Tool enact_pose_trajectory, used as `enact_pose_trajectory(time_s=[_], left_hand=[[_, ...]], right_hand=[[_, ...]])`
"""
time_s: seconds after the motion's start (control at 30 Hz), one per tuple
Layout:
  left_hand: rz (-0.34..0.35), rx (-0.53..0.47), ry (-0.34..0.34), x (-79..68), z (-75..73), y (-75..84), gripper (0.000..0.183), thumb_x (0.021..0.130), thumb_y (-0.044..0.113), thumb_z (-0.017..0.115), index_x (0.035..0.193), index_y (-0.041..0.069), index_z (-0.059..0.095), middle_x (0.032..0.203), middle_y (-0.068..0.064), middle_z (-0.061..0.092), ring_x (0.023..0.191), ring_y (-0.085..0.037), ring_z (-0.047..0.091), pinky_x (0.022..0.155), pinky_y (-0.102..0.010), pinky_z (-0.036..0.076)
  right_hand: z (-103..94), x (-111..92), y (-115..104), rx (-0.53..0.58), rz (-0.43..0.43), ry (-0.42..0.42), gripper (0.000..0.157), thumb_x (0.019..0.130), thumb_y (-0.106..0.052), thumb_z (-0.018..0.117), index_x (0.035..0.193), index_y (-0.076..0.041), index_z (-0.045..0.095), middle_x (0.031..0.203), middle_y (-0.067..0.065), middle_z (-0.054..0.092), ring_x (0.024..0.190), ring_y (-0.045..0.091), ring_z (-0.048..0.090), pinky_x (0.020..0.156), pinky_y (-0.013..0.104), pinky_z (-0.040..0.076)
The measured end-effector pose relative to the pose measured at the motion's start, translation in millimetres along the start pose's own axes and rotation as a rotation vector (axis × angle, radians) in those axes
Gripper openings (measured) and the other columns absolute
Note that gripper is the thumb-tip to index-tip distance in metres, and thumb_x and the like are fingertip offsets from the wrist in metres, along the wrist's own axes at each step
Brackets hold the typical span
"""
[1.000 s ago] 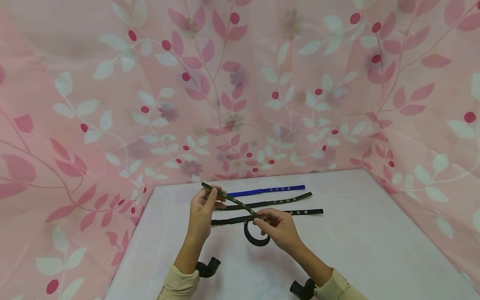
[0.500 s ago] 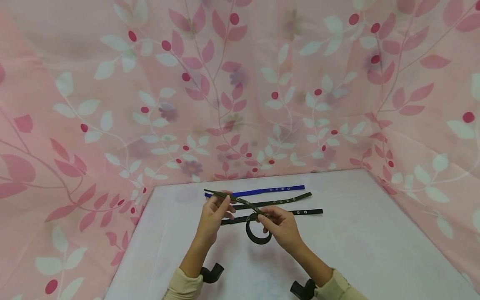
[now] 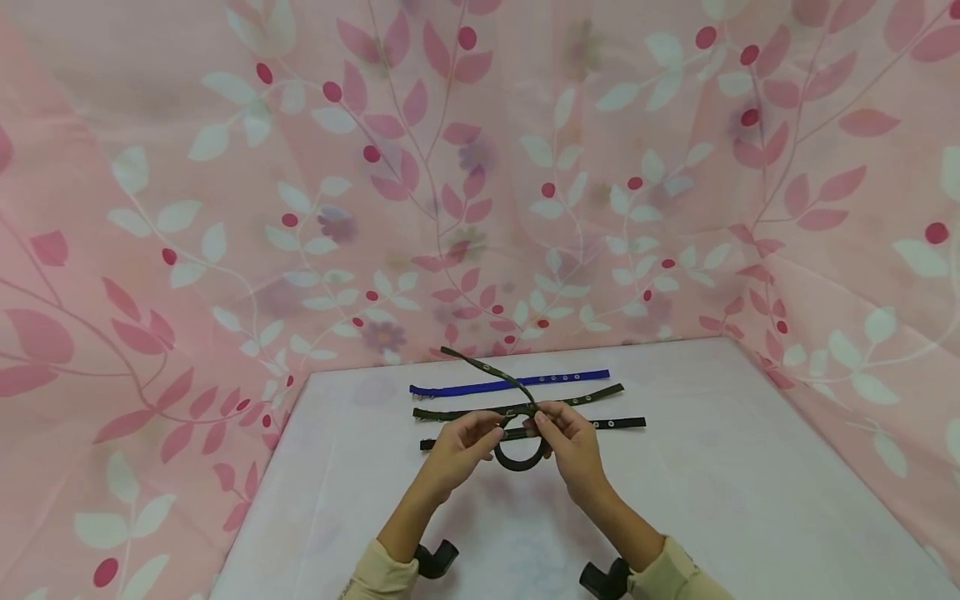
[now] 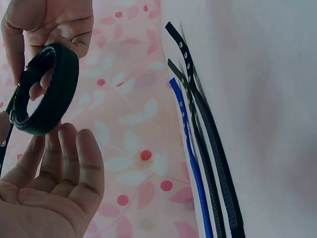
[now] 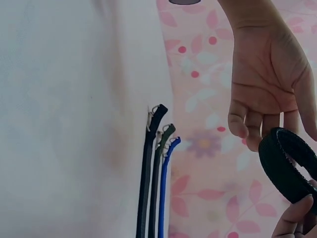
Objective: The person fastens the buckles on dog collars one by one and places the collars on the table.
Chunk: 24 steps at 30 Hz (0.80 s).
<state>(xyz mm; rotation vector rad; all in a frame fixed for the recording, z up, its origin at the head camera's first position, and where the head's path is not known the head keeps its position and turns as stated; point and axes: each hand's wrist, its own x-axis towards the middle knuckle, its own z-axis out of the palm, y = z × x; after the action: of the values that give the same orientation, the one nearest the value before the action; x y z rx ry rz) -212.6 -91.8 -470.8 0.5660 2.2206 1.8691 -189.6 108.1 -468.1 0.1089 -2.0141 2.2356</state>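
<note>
A dark green pet collar (image 3: 519, 466) is held up between both hands, bent into a ring, its eyeleted free end rising to the upper left. The left hand (image 3: 453, 454) pinches the ring's left side near the buckle. At the upper right of the ring, the right hand (image 3: 573, 450) grips the strap between thumb and fingers. In the left wrist view the padded ring (image 4: 67, 91) shows between the left fingers below and the other hand above. The right wrist view catches the ring (image 5: 277, 166) at its right edge, with right fingertips on it.
Three straight collars lie side by side on the white table (image 3: 712, 483): a blue collar (image 3: 502, 387) farthest back, a green collar (image 3: 450, 415), then a black collar (image 3: 618, 423). Pink floral cloth (image 3: 450, 208) hangs behind. Black angled pieces (image 3: 437, 558) sit at the wrists.
The left hand has let go of the strap's free end and come down right to the ring. The free end now points up unheld. The right hand has shifted slightly up.
</note>
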Motion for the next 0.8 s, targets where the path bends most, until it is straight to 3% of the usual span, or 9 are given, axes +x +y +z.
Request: enact_pose_trajectory(time_s=[0.17,0.27,0.4,0.57,0.8], left_hand=[[0.016,-0.039,-0.002,3.5,2.4,-1.2,0.035,0.096,0.022,0.066,0.123,0.0,0.064,0.112,-0.021,0.069,0.091,-0.026,0.069,0.075,-0.026,0.058],[0.042,-0.079,0.002,5.1,3.7,-0.5,0.032,0.095,0.016,0.067,0.12,-0.003,0.065,0.103,-0.021,0.07,0.08,-0.021,0.069,0.074,-0.03,0.059],[0.045,-0.095,0.003,4.5,4.0,0.3,0.029,0.094,0.013,0.067,0.118,-0.005,0.066,0.095,-0.017,0.071,0.073,-0.014,0.068,0.073,-0.032,0.06],[0.034,-0.082,0.017,2.1,3.6,0.4,0.028,0.096,0.012,0.065,0.117,-0.007,0.066,0.088,-0.019,0.069,0.071,-0.015,0.07,0.073,-0.033,0.061],[0.047,-0.062,0.017,-0.9,1.4,2.4,0.024,0.096,0.011,0.065,0.114,-0.004,0.067,0.085,-0.014,0.068,0.071,-0.015,0.071,0.074,-0.032,0.06]], right_hand=[[2.3,-1.5,4.4,0.062,0.049,-0.051,0.024,0.101,-0.014,0.056,0.117,0.005,0.059,0.094,0.016,0.071,0.081,0.016,0.069,0.058,0.023,0.047],[3.6,-2.8,5.9,0.068,0.058,-0.08,0.025,0.101,-0.013,0.054,0.117,0.006,0.057,0.096,0.02,0.07,0.081,0.017,0.069,0.058,0.024,0.048],[3.6,-3.3,6.2,0.027,0.059,-0.06,0.02,0.099,-0.009,0.057,0.114,0.004,0.058,0.097,0.022,0.066,0.08,0.019,0.067,0.058,0.024,0.05],[4.1,0.1,7.6,-0.036,0.061,-0.057,0.019,0.098,-0.012,0.06,0.111,0.002,0.062,0.094,0.021,0.067,0.079,0.02,0.067,0.058,0.025,0.051],[1.6,4.4,5.2,-0.153,0.021,-0.061,0.028,0.095,-0.021,0.067,0.117,-0.004,0.065,0.102,0.013,0.07,0.09,0.016,0.064,0.075,0.023,0.054]])
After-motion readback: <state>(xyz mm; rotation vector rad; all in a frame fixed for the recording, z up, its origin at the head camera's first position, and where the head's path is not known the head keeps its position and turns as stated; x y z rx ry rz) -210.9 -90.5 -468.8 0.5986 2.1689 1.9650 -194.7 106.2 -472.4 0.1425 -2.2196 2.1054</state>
